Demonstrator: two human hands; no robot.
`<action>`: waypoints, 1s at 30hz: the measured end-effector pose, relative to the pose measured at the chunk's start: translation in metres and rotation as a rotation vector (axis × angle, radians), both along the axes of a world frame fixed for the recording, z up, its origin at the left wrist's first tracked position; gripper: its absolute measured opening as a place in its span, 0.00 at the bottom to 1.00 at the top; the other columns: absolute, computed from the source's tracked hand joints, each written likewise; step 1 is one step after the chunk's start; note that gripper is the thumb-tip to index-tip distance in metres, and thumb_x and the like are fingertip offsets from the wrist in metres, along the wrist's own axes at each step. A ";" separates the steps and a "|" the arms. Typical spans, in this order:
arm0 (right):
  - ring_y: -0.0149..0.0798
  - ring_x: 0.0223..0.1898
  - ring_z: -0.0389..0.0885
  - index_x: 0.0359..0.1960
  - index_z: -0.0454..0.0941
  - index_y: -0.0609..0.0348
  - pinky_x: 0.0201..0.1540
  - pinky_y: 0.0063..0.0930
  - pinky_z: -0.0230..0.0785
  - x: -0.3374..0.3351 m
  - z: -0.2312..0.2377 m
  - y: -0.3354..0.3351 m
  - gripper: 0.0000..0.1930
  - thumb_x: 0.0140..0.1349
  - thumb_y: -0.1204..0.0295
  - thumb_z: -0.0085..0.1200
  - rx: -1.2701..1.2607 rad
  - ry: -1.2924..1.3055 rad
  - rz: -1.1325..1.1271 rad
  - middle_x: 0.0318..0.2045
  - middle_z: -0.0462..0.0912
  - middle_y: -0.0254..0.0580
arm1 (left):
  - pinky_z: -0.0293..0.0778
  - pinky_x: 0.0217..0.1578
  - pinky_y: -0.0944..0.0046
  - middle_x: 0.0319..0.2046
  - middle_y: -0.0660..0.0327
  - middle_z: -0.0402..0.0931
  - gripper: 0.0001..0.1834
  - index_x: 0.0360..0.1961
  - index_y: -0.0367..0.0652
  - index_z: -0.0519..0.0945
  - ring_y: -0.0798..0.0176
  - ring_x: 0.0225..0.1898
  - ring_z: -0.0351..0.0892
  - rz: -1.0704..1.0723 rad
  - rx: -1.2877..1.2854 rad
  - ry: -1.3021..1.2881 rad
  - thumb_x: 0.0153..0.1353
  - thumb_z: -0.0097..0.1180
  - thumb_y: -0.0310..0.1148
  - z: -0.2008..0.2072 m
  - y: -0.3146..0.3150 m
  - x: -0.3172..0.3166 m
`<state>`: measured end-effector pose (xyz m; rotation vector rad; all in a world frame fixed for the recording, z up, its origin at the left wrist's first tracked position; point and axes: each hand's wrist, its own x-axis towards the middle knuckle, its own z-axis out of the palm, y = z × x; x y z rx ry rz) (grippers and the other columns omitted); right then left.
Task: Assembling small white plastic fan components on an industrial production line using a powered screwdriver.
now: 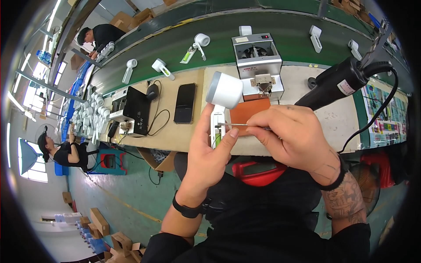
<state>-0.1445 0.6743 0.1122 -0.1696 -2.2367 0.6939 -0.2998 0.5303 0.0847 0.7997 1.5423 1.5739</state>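
Note:
My left hand [206, 160] is wrapped round the handle of a white handheld device [224, 90], held upright above the front edge of the bench. Its cup-shaped head with a grey rim is uppermost. The handle is open, showing its inside and a green part [218, 139] near my left thumb. Between its fingertips, my right hand [291, 138] pinches a thin metal tool [235, 124], lying level. The tool's tip reaches into the open handle; whether it touches anything there I cannot tell. A brown pad [251, 111] lies on the bench behind my hands.
Behind the pad stands a silver screw feeder [259, 65]. A black electric screwdriver [331, 83] hangs at right. A phone [185, 103] and black machine [136, 111] sit left. Several white devices lie on the green conveyor [169, 48]. Two people work at left.

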 end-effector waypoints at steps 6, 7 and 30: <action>0.46 0.26 0.83 0.35 0.82 0.60 0.27 0.33 0.74 0.004 0.023 -0.002 0.06 0.59 0.77 0.67 0.042 -0.099 -0.012 0.27 0.84 0.42 | 0.71 0.63 0.56 0.61 0.47 0.77 0.40 0.77 0.30 0.58 0.55 0.63 0.77 -0.040 0.020 0.520 0.69 0.64 0.29 -0.014 0.006 -0.010; 0.47 0.26 0.83 0.34 0.81 0.61 0.27 0.34 0.74 0.001 0.033 0.002 0.06 0.60 0.76 0.67 0.070 -0.213 0.009 0.27 0.84 0.43 | 0.71 0.63 0.56 0.61 0.47 0.77 0.40 0.77 0.30 0.58 0.55 0.63 0.77 -0.043 0.013 0.520 0.69 0.64 0.29 -0.013 0.006 -0.011; 0.46 0.45 0.84 0.40 0.84 0.56 0.49 0.39 0.78 -0.031 0.044 0.005 0.06 0.65 0.70 0.60 0.399 -0.098 -0.025 0.37 0.86 0.42 | 0.71 0.62 0.63 0.61 0.53 0.79 0.26 0.68 0.32 0.71 0.63 0.61 0.78 -0.004 0.152 -0.158 0.78 0.49 0.40 -0.039 0.005 -0.007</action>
